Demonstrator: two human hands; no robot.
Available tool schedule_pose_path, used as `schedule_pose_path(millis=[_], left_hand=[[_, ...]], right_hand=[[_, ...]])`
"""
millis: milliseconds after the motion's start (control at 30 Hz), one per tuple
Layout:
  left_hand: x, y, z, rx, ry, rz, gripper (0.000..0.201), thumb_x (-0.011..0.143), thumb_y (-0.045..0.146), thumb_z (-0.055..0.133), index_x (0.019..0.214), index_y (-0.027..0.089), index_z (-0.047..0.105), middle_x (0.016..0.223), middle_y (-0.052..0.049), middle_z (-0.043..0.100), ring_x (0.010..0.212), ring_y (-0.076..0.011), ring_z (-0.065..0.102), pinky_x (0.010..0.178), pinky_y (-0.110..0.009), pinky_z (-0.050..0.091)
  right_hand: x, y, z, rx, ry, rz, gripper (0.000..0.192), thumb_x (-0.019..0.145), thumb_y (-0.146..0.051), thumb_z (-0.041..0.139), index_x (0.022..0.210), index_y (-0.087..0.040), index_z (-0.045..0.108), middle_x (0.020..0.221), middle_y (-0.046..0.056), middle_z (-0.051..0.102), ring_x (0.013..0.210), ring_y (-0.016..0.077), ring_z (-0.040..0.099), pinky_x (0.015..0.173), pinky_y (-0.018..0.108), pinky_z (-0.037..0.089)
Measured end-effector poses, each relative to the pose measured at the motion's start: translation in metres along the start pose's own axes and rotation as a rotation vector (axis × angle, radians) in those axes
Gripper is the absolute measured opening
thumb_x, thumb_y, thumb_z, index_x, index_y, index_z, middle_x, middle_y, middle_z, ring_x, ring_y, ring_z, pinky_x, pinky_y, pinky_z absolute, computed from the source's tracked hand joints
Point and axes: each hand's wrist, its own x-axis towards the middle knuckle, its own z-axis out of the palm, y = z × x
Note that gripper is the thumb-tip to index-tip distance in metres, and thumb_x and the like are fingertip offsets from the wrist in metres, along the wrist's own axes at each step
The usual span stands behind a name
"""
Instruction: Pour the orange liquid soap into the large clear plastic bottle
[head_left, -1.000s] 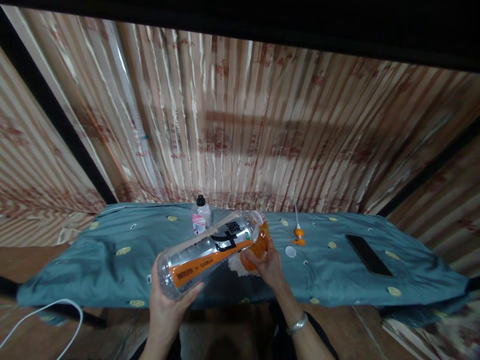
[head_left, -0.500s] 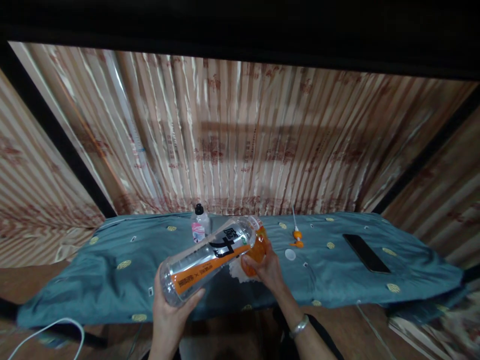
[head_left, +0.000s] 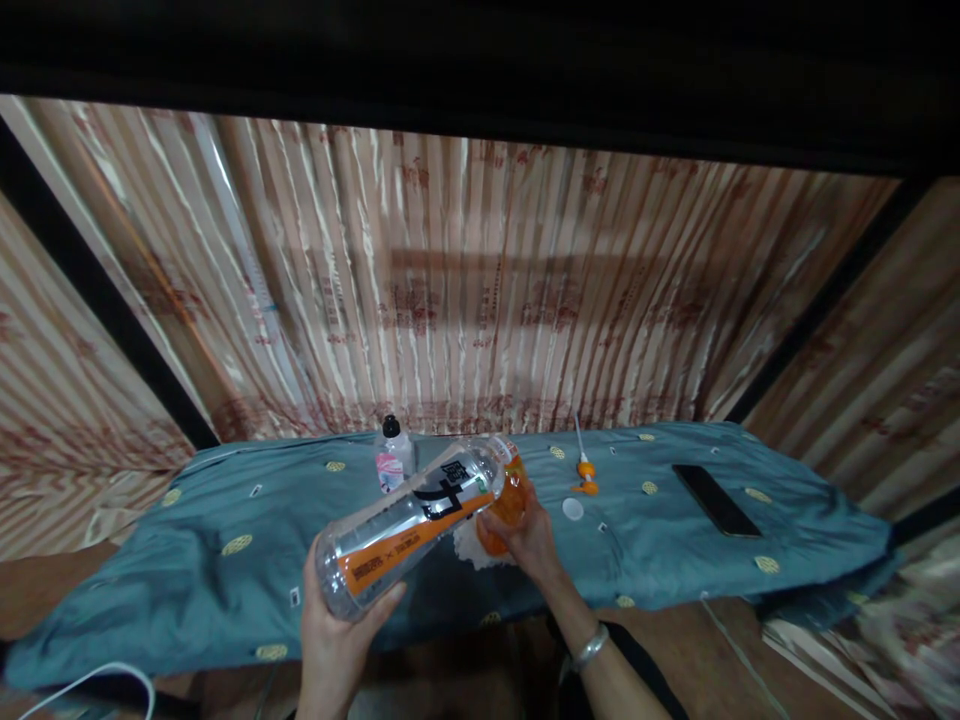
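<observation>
Between left hand [head_left: 336, 632] and right hand [head_left: 534, 535], find clear bottle [head_left: 401, 530] tilted neck-first toward orange bottle [head_left: 511, 500]. Note left grip around clear base, right around orange body. Treat the former as probably light, easily dented; hold by the likely stiffer base.

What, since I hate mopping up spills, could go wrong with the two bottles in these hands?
The left hand holds the clear plastic bottle with an orange label near its base, so its neck might slip away from the orange translucent bottle, and any liquid could wet the teal patterned cloth.
If the right hand eases its grip, the orange bottle could tip.
A spill might reach the flat black phone, lying on the same cloth.
</observation>
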Motion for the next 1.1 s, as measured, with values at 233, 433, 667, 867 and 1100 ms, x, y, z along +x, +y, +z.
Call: schedule_pose_path(millis=[233, 433, 667, 867, 1100], left_hand=[[0.002, 0.005, 0.000, -0.003, -0.017, -0.037, 0.097, 0.053, 0.056, 0.093, 0.136, 0.022, 0.056, 0.127, -0.011, 0.065, 0.116, -0.0328, 0.064, 0.108, -0.053, 0.048], [0.008, -0.006, -0.005, 0.021, -0.055, -0.035, 0.101, 0.054, 0.056, 0.093, 0.139, 0.021, 0.052, 0.127, -0.013, 0.065, 0.113, -0.0339, 0.064, 0.109, -0.058, 0.046], [0.014, -0.026, -0.009, 0.028, -0.079, 0.001, 0.098, 0.054, 0.053, 0.094, 0.137, 0.023, 0.052, 0.126, -0.012, 0.065, 0.111, -0.0328, 0.066, 0.107, -0.059, 0.048], [0.015, -0.026, -0.009, 0.033, -0.090, 0.008, 0.095, 0.055, 0.052, 0.093, 0.135, 0.023, 0.052, 0.121, -0.010, 0.068, 0.105, -0.0308, 0.070, 0.102, -0.054, 0.053], [0.018, -0.009, -0.006, 0.033, -0.130, 0.033, 0.087, 0.057, 0.051, 0.092, 0.130, 0.023, 0.053, 0.116, -0.009, 0.071, 0.102, -0.0308, 0.073, 0.096, -0.051, 0.058]], right_hand=[[0.000, -0.002, -0.002, -0.012, -0.009, -0.036, 0.062, 0.073, -0.038, 0.081, 0.130, -0.027, 0.058, 0.107, 0.005, 0.080, 0.096, 0.0304, 0.079, 0.087, 0.044, 0.063], [0.000, 0.000, -0.001, 0.025, 0.003, -0.067, 0.060, 0.074, -0.037, 0.081, 0.129, -0.027, 0.060, 0.107, 0.005, 0.081, 0.095, 0.0293, 0.079, 0.086, 0.043, 0.063], [0.000, -0.002, -0.002, 0.044, -0.012, -0.012, 0.065, 0.072, -0.041, 0.082, 0.131, -0.025, 0.059, 0.110, 0.008, 0.080, 0.100, 0.0311, 0.078, 0.088, 0.044, 0.063], [-0.001, -0.003, -0.001, 0.038, -0.010, 0.018, 0.068, 0.071, -0.042, 0.082, 0.132, -0.023, 0.058, 0.108, 0.008, 0.080, 0.099, 0.0311, 0.078, 0.088, 0.044, 0.062], [-0.001, 0.000, -0.001, 0.028, -0.001, 0.010, 0.064, 0.072, -0.043, 0.081, 0.129, -0.024, 0.058, 0.110, 0.008, 0.080, 0.100, 0.0310, 0.078, 0.091, 0.045, 0.062]])
